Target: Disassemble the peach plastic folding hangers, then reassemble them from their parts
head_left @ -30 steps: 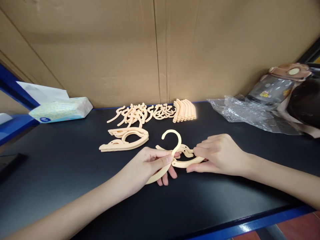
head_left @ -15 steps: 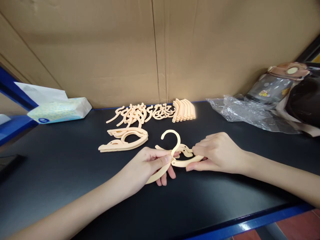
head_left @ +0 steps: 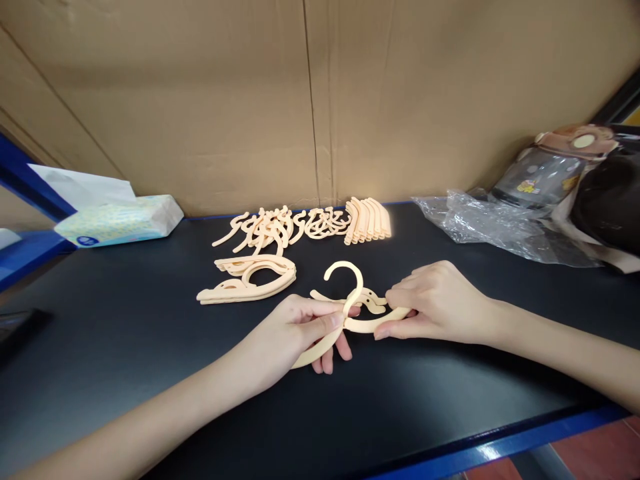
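Between my hands is a cream plastic folding hanger [head_left: 356,283], its hook curving up from the joint. My left hand [head_left: 305,327] is closed on the joint and the left arm of the hanger, thumb on top. My right hand [head_left: 433,303] pinches the outer end of the right hanger arm [head_left: 370,325]; that tip is hidden in the fingers. Just behind the joint lies another loose hanger piece [head_left: 374,301] with holes, partly covered by the hook and my left fingers. A stack of folded hangers [head_left: 250,292] rests on the table to the left.
At the back are piles of curved hanger arms [head_left: 273,227], hooks [head_left: 325,223] and stacked arm pieces [head_left: 369,220] before a cardboard wall [head_left: 200,100]. A tissue pack [head_left: 125,220] stands left; clear plastic wrap [head_left: 480,223] and a bottle [head_left: 543,173] are at right on the black table [head_left: 240,420].
The right hanger arm now meets the hook's base more closely, covering the end that showed before. My right hand has shifted very slightly; the hook sits a touch further right.
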### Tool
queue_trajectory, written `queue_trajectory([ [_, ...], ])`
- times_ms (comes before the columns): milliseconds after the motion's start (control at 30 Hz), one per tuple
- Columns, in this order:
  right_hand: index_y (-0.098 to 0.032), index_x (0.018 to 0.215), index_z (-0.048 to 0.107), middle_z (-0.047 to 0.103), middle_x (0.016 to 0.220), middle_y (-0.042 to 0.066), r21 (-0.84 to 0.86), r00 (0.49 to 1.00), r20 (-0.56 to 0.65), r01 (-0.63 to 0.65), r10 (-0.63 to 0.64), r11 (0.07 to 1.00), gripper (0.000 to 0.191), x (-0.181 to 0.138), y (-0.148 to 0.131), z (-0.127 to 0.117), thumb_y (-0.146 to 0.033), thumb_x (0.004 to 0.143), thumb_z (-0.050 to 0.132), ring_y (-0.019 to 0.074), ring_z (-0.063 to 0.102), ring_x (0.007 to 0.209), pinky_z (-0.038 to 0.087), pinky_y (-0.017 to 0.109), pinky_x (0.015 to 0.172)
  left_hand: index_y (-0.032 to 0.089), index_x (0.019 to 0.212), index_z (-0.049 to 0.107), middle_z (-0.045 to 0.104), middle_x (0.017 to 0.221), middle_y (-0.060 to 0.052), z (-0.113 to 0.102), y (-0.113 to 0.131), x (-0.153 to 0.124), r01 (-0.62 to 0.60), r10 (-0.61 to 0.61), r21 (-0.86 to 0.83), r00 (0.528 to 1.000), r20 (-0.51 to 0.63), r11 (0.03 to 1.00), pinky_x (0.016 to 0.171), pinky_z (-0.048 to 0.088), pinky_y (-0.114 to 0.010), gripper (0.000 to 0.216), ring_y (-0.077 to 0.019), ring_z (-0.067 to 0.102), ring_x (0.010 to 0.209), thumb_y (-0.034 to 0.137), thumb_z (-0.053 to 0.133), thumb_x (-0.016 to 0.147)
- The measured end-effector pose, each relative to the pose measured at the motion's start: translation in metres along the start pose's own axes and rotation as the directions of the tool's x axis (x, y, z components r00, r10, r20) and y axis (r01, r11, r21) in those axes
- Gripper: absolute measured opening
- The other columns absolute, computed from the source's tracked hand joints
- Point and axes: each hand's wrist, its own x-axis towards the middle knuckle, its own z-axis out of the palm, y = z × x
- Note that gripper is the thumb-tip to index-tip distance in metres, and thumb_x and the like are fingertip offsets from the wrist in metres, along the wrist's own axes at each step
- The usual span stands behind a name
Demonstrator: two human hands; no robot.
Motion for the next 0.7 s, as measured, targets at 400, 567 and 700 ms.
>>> queue_trajectory([
  [400,-0.017,0.059,0.054,0.051,0.05,-0.003,0.008,0.997,-0.007,0.072,-0.072,0.997,0.047,0.0016,0.0025,-0.0003,-0.054,0.088,0.047,0.0088,0.041,0.045,0.025,0.025,0.053,0.013,0.076,0.062,0.065,0.071,-0.003,0.0009,0.0009,0.0,0.001,-0.005,0.077,0.999,0.054,0.997,0.051,0.044,-0.021,0.037,-0.0104,0.055,0.053,0.044,0.045,0.088],
  [567,-0.017,0.064,0.054,0.048,0.054,-0.004,-0.003,0.995,-0.022,0.096,-0.096,0.995,0.047,0.0027,0.0021,-0.0012,-0.059,0.085,0.048,0.0101,0.038,0.05,0.026,0.026,0.054,0.014,0.068,0.056,0.061,0.061,0.001,0.0011,0.0014,-0.0002,0.048,-0.051,0.079,0.998,0.032,0.996,0.049,0.043,-0.019,0.035,-0.0089,0.055,0.049,0.044,0.051,0.085],
  [700,-0.017,0.071,0.057,0.052,0.063,0.0,-0.01,0.995,-0.057,0.083,-0.084,0.996,0.045,0.0048,0.0028,-0.0023,-0.059,0.083,0.051,0.0138,0.043,0.063,0.031,0.027,0.06,0.015,0.073,0.055,0.061,0.061,0.001,0.001,-0.0003,0.0,0.047,-0.049,0.059,0.998,0.027,0.997,0.047,0.042,-0.019,0.032,-0.0088,0.054,0.048,0.045,0.053,0.083],
])
